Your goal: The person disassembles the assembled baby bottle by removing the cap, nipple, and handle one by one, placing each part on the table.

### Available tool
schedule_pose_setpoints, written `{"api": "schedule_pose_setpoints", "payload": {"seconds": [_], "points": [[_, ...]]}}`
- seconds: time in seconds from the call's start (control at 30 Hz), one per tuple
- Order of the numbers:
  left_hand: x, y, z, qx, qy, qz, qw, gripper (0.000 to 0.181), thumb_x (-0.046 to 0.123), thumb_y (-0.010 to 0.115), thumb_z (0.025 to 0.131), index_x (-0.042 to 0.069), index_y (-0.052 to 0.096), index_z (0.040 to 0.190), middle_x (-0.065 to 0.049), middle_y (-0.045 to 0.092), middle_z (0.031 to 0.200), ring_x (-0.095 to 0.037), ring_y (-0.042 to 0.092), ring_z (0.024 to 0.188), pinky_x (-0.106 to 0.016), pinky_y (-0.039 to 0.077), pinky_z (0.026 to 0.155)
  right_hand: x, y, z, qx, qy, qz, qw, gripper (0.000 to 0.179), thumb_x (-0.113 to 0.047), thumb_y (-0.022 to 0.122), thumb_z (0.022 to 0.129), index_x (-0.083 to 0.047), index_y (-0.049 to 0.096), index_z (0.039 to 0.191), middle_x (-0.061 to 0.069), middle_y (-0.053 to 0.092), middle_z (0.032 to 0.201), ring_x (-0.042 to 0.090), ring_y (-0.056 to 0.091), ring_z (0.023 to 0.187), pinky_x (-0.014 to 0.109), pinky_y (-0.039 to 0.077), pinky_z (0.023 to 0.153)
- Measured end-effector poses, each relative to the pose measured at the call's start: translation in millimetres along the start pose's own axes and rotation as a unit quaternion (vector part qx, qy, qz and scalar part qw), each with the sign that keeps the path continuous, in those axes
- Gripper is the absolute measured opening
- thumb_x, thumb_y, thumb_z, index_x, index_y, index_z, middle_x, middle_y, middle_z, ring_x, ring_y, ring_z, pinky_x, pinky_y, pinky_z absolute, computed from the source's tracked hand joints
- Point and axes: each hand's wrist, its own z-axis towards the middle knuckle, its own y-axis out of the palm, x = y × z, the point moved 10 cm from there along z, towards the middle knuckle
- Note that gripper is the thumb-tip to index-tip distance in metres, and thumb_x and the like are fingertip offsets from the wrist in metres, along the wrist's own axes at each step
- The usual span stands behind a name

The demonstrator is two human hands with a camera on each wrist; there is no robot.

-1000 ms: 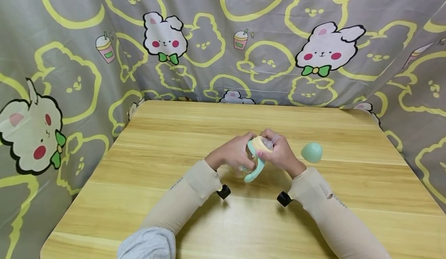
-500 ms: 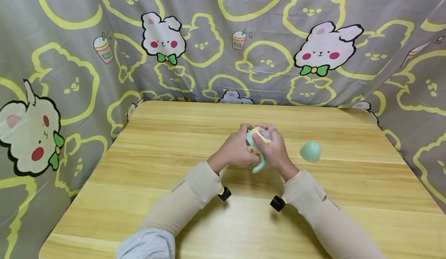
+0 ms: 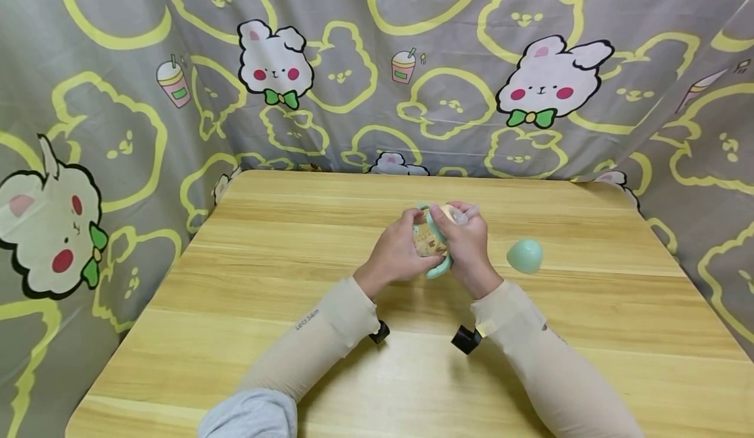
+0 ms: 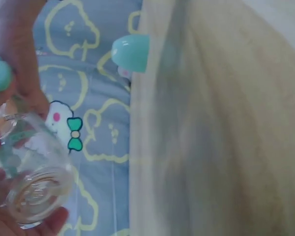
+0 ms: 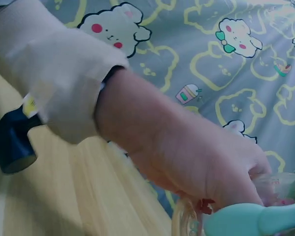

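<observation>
Both hands hold a clear baby bottle [image 3: 429, 241] with mint-green handles, a cream collar and a clear spout, above the table's middle. My left hand [image 3: 393, 255] grips its body, thumb on the near side. My right hand [image 3: 468, 248] is wrapped around the collar end, its thumb over the upper handle area. The spout [image 3: 468, 214] sticks out past the right fingers. In the left wrist view the clear bottom of the bottle [image 4: 39, 191] faces the camera. A mint handle [image 5: 255, 219] shows in the right wrist view. Much of the collar is hidden by the fingers.
A mint-green domed cap [image 3: 524, 256] lies on the wooden table [image 3: 294, 222], right of the right hand. A patterned curtain [image 3: 341, 78] hangs around the table's back and sides. A black camera [image 3: 466, 340] hangs below the right wrist, another [image 3: 380, 332] below the left.
Both hands and the bottle have moved slightly farther from the body. The right hand has shifted its grip around the collar, its thumb now higher. The domed cap stays on the table.
</observation>
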Motion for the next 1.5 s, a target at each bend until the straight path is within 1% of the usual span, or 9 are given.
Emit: {"api": "schedule_pose_setpoints", "payload": {"seconds": [0.13,0.27,0.33,0.5,0.67,0.87,1.13,1.3,1.5], "points": [[-0.2,2.8,1.5,-0.041,-0.003,0.031,0.9987,0.082,0.041,0.081,0.071,0.003,0.045,0.134,-0.009,0.061,0.118,-0.021,0.059,0.101,-0.031,0.049,0.084,3,2,-0.3,-0.015,-0.002,-0.013,0.9998,0.033,-0.008,0.069,0.088,-0.001,0.045,0.11,0.008,0.053,0.099,0.012,0.059,0.081,0.021,0.053,0.069],[-2.6,4.1,2.3,-0.076,-0.014,0.047,0.9959,0.075,0.04,0.08,0.07,0.005,0.048,0.128,-0.006,0.062,0.11,-0.018,0.059,0.097,-0.028,0.049,0.079,2,4,0.3,-0.04,-0.021,-0.043,0.9981,0.03,-0.008,0.066,0.088,0.0,0.048,0.11,0.011,0.055,0.099,0.014,0.059,0.083,0.022,0.053,0.068],[-1.0,4.1,2.9,-0.085,-0.009,0.053,0.9949,0.072,0.038,0.08,0.069,0.005,0.048,0.126,-0.005,0.061,0.107,-0.016,0.058,0.094,-0.026,0.048,0.077,1,5,0.6,-0.058,-0.031,-0.047,0.9967,0.029,-0.006,0.065,0.088,0.001,0.048,0.11,0.012,0.057,0.101,0.016,0.06,0.085,0.023,0.053,0.07],[7.0,5.2,3.6,-0.098,0.012,0.073,0.9924,0.073,0.036,0.079,0.067,0.004,0.047,0.125,-0.002,0.059,0.1,-0.015,0.057,0.085,-0.024,0.046,0.072,-4,5,0.4,-0.094,-0.058,-0.017,0.9937,0.022,0.002,0.061,0.088,0.004,0.049,0.106,0.01,0.06,0.098,0.015,0.062,0.089,0.023,0.052,0.077],[9.7,5.0,2.2,-0.109,0.021,0.081,0.9904,0.077,0.036,0.079,0.067,0.003,0.045,0.128,-0.002,0.059,0.099,-0.015,0.056,0.081,-0.024,0.046,0.069,-8,8,-0.3,-0.128,-0.084,0.016,0.9881,0.016,0.01,0.057,0.086,0.004,0.051,0.1,0.009,0.064,0.094,0.016,0.063,0.092,0.024,0.052,0.081],[10.4,5.2,0.9,-0.122,0.025,0.078,0.9891,0.08,0.037,0.079,0.065,0.004,0.045,0.129,-0.001,0.059,0.097,-0.015,0.056,0.081,-0.026,0.046,0.07,-12,11,-3.1,-0.165,-0.11,0.013,0.9801,0.016,0.012,0.056,0.085,0.004,0.053,0.098,0.008,0.064,0.099,0.017,0.062,0.1,0.026,0.051,0.086],[7.1,7.7,-0.4,-0.136,0.025,0.059,0.9886,0.089,0.037,0.077,0.062,0.003,0.042,0.137,-0.002,0.059,0.091,-0.016,0.055,0.079,-0.026,0.046,0.066,-19,15,-8.3,-0.193,-0.145,0.005,0.9703,0.019,0.013,0.057,0.079,0.005,0.055,0.096,0.006,0.067,0.097,0.018,0.063,0.101,0.028,0.049,0.09],[7.3,7.8,-1.4,-0.144,0.039,0.036,0.9882,0.081,0.033,0.077,0.06,0.006,0.046,0.13,-0.007,0.062,0.089,-0.015,0.054,0.074,-0.025,0.045,0.063,-21,18,-10.8,-0.212,-0.165,-0.005,0.9633,0.019,0.014,0.058,0.077,0.006,0.055,0.095,0.005,0.067,0.096,0.018,0.062,0.101,0.027,0.048,0.091],[8.2,7.6,-0.8,-0.158,0.055,0.021,0.9857,0.074,0.031,0.078,0.061,0.007,0.049,0.124,-0.01,0.064,0.09,-0.014,0.055,0.072,-0.025,0.045,0.061,-26,20,-15.0,-0.239,-0.192,0.015,0.9519,0.02,0.016,0.058,0.076,0.005,0.054,0.093,0.006,0.067,0.096,0.019,0.062,0.101,0.029,0.046,0.095]]}}
